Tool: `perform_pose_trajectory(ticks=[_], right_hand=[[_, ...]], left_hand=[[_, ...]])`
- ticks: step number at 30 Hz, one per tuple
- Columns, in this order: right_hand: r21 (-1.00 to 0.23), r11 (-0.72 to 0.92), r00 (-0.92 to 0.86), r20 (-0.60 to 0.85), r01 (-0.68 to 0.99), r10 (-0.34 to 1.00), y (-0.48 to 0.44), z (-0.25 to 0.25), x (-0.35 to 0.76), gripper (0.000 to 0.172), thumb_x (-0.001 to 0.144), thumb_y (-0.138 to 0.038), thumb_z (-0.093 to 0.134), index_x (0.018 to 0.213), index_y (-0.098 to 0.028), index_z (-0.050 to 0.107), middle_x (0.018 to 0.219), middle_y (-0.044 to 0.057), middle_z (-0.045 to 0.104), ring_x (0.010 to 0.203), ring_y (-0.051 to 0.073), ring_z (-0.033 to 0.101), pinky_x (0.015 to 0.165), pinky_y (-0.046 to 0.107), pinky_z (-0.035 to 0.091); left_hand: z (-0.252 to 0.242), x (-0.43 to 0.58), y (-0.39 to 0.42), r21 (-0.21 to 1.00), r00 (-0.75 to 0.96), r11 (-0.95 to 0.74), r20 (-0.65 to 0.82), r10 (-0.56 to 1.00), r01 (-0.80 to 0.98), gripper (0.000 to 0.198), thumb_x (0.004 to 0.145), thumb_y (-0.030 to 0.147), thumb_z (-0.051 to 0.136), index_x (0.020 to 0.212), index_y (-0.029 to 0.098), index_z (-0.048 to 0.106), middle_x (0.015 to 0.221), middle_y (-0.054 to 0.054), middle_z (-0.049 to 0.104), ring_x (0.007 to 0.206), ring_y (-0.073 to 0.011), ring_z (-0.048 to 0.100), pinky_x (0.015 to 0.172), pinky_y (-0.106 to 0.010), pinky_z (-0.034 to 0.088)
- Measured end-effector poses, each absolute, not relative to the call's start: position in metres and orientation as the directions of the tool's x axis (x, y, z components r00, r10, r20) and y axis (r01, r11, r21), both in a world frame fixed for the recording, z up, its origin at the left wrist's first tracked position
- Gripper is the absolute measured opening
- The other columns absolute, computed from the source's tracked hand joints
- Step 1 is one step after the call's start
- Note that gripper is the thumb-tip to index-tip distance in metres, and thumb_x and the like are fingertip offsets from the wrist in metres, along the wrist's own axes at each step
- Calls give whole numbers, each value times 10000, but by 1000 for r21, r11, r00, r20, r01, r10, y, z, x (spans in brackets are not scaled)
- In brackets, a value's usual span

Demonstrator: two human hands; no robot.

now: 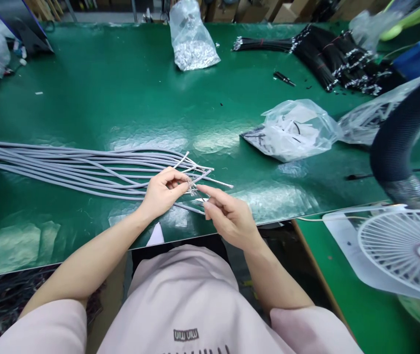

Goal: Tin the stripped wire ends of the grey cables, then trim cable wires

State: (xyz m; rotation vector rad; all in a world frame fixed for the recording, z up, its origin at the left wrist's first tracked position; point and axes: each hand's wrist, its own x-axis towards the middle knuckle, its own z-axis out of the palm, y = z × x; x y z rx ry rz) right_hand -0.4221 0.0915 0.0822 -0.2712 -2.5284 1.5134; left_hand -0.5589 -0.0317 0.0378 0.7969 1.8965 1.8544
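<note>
A bundle of long grey cables (66, 162) lies across the table from the left, with several pale stripped ends near my hands. My left hand (164, 191) pinches one cable close to its end, where fine bare strands fan out between thumb and forefinger. Just to the right, my right hand (228, 211) is closed around a thin, dark, pointed tool whose tip meets the frayed strands (192, 188). Most of that tool is hidden by my fingers, so its exact kind does not show.
On the green table (103, 88) stand a clear bag of small silvery parts (195, 44) and an open plastic bag (294, 130). Black cable bundles (324, 54) lie at the back right. A black flexible hose (398, 132) and a white fan (409, 246) occupy the right side.
</note>
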Motion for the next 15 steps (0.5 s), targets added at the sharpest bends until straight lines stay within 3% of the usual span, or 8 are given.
perform_pose_trajectory(ticks=[8,15], right_hand=[[-852,518,-964,73,73,257,91,75,-433,395,898,-186,464,1274,-179,585,603,-45,495,490,78,441,478,207,395],[-838,541,-941,124,70,315,90,71,-438,368,905,-202,453,1231,-155,617,576,-37,479,494,93,433,506,235,409]], left_hand=[[36,-557,-32,984,-776,-13,146,614,175,101,751,257,665,756,162,696,701,4,585,521,-64,378,521,-224,321],[34,-558,-32,1000,-771,20,-22,637,-12,171,730,316,695,790,156,692,581,31,525,486,-61,326,484,-229,250]])
